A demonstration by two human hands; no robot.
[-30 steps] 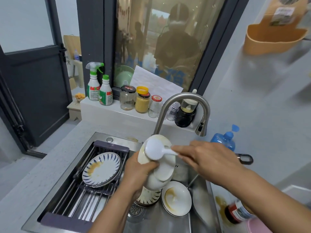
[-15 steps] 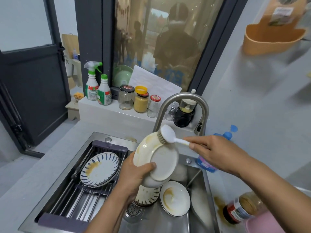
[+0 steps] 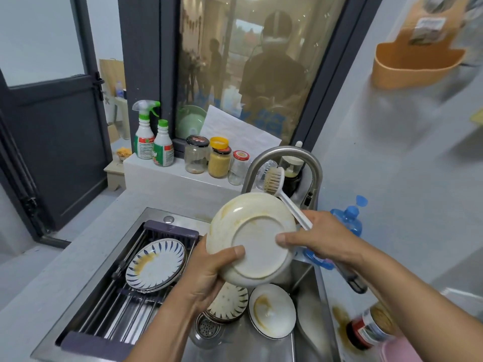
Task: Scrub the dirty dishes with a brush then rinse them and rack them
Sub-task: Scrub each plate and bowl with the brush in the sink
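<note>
Counted: two bare hands, one brush, one plate held up, two plates down in the basin, one small stack on the rack.

Left hand (image 3: 209,273): closed on the lower left edge of a round cream-white ceramic plate (image 3: 256,241), thumb laid flat on the underside, fingers hidden behind. Plate tilted up over the stainless steel sink (image 3: 261,346), base toward the camera, yellowish smears around the rim.

Right hand (image 3: 321,236): wrapped round the handle of a white plastic dish brush with pale bristles (image 3: 286,202), one fingertip also pressing the plate's base at its right side. Brush head up beyond the plate's top right edge, apart from it, in front of the curved steel faucet (image 3: 285,152).

Below the held plate, in the basin: one white plate with a dark spoke pattern (image 3: 230,300) and, just beside it, one white dark-rimmed plate with a brown stain (image 3: 273,309).

On the grey slatted drying rack (image 3: 125,309) over the sink's left half: blue-striped white plates (image 3: 156,265), stacked, the top one stained, at least two, exact count unclear.
</note>
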